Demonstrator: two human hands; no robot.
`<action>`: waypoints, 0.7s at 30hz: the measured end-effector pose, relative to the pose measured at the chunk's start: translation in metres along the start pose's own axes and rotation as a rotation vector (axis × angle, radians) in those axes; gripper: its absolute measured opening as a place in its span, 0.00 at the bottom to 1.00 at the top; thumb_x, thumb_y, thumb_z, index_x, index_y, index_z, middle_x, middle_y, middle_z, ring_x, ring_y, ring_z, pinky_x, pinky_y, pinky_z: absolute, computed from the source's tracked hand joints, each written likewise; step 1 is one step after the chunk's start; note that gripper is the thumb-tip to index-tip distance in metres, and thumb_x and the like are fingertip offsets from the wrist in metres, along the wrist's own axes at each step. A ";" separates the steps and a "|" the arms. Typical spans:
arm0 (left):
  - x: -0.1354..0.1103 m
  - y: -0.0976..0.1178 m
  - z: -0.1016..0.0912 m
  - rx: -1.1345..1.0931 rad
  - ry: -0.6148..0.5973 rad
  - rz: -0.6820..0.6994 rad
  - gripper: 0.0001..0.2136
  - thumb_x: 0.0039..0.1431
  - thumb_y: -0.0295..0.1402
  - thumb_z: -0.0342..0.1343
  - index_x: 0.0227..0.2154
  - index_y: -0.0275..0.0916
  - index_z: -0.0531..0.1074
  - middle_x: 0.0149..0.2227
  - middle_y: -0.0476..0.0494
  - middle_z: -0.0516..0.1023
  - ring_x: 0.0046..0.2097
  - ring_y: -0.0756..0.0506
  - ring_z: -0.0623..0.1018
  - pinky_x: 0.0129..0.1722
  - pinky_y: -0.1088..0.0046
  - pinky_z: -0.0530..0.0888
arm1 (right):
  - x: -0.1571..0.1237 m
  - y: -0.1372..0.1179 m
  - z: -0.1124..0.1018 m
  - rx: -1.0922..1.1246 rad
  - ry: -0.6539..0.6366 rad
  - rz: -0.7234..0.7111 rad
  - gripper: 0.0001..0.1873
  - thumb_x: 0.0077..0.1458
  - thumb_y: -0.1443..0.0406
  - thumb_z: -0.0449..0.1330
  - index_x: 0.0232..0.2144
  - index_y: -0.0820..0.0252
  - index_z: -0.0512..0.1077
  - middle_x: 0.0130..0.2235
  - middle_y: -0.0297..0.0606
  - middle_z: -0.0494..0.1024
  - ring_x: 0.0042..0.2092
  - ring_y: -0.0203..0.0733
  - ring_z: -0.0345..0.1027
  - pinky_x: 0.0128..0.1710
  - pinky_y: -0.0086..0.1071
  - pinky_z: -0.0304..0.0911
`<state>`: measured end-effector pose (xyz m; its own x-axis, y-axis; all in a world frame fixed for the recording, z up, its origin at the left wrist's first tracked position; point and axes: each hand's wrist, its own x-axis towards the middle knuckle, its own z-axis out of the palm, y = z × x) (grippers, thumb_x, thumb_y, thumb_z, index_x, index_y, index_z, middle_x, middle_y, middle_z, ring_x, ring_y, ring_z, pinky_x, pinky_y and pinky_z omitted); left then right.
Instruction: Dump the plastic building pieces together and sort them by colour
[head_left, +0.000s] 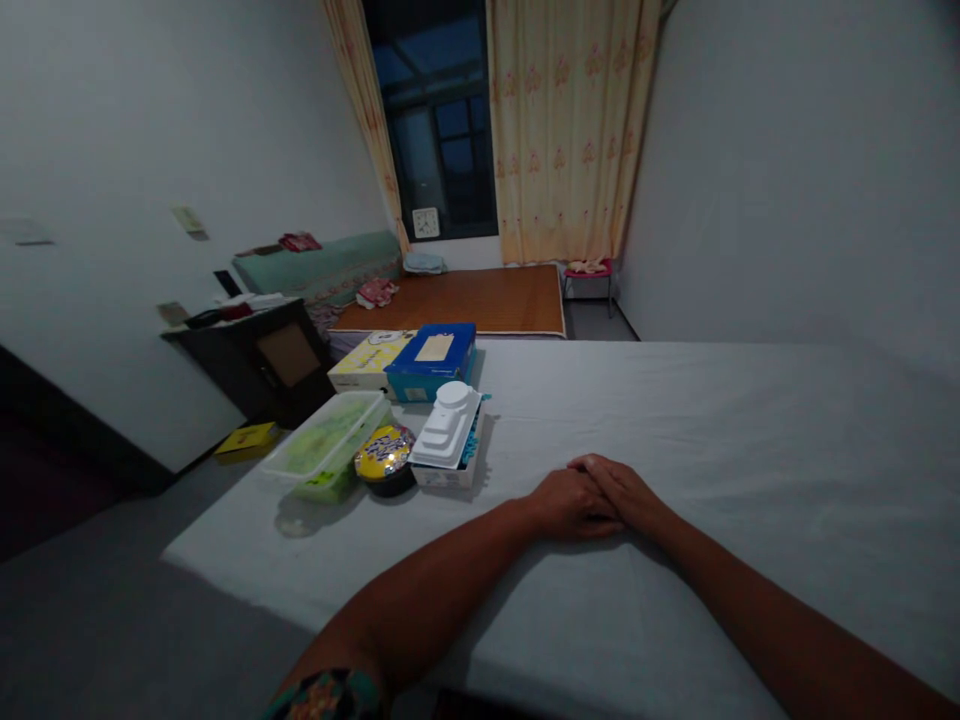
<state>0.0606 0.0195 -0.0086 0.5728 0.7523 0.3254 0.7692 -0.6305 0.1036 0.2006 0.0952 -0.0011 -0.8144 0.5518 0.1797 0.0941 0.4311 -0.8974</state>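
Observation:
On the white-covered table point(720, 420), my left hand point(568, 505) and my right hand point(621, 492) are folded together. The right hand's fingers lie over the left hand, and the left fingertips are partly hidden under it. No object shows in either hand. Nearest to them, to the left, stands a small white box point(444, 478) with a white plastic piece point(450, 430) on top and something teal inside. Beside it are a round tin with a yellow lid point(384, 453) and a clear plastic container point(330, 445) with green contents.
Behind these are a blue box point(433, 362) and a yellow-and-white box point(373, 358). A yellow box point(247, 442) lies on the floor near a dark cabinet point(277, 360). Farther off are a bed with a brown mat point(487, 300), a pink stool point(589, 270) and a curtained window.

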 end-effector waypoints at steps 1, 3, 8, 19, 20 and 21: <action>0.000 0.000 -0.001 -0.005 -0.004 -0.005 0.11 0.64 0.41 0.55 0.36 0.43 0.80 0.41 0.46 0.83 0.44 0.47 0.80 0.43 0.72 0.73 | 0.000 -0.001 0.000 -0.001 0.000 0.006 0.29 0.64 0.47 0.43 0.45 0.58 0.76 0.43 0.43 0.79 0.48 0.50 0.71 0.54 0.46 0.63; 0.001 0.001 -0.001 -0.015 -0.011 -0.012 0.11 0.64 0.40 0.54 0.36 0.43 0.80 0.41 0.46 0.83 0.44 0.47 0.80 0.43 0.73 0.73 | -0.001 -0.005 0.000 0.001 -0.003 0.022 0.30 0.63 0.46 0.44 0.44 0.58 0.77 0.44 0.43 0.79 0.48 0.50 0.71 0.54 0.46 0.63; 0.002 0.000 0.002 -0.014 -0.008 -0.004 0.11 0.64 0.40 0.54 0.39 0.43 0.80 0.42 0.46 0.83 0.46 0.47 0.80 0.44 0.73 0.73 | -0.002 -0.010 -0.001 0.011 -0.003 0.046 0.32 0.62 0.44 0.44 0.43 0.58 0.77 0.44 0.44 0.79 0.49 0.51 0.71 0.55 0.46 0.62; 0.004 0.001 0.003 0.098 -0.029 0.025 0.14 0.66 0.40 0.51 0.39 0.40 0.80 0.43 0.45 0.83 0.46 0.46 0.80 0.44 0.71 0.72 | -0.003 -0.010 -0.004 -0.021 -0.035 0.000 0.31 0.62 0.44 0.43 0.43 0.57 0.77 0.45 0.44 0.79 0.50 0.51 0.71 0.56 0.45 0.62; 0.005 0.002 0.002 0.114 -0.046 0.020 0.13 0.66 0.39 0.51 0.40 0.39 0.80 0.44 0.44 0.83 0.46 0.46 0.79 0.44 0.71 0.72 | -0.004 -0.011 -0.005 -0.015 -0.034 -0.003 0.31 0.62 0.44 0.43 0.43 0.57 0.77 0.45 0.43 0.79 0.50 0.51 0.71 0.56 0.45 0.62; 0.006 0.004 0.000 0.130 -0.066 0.016 0.13 0.66 0.39 0.51 0.41 0.39 0.79 0.45 0.44 0.82 0.47 0.46 0.79 0.45 0.71 0.73 | -0.005 -0.012 -0.005 -0.011 -0.034 -0.004 0.31 0.62 0.44 0.43 0.43 0.57 0.77 0.45 0.43 0.79 0.50 0.51 0.71 0.57 0.46 0.62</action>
<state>0.0672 0.0213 -0.0062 0.5992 0.7563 0.2627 0.7878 -0.6154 -0.0253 0.2060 0.0912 0.0105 -0.8338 0.5254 0.1695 0.0966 0.4412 -0.8922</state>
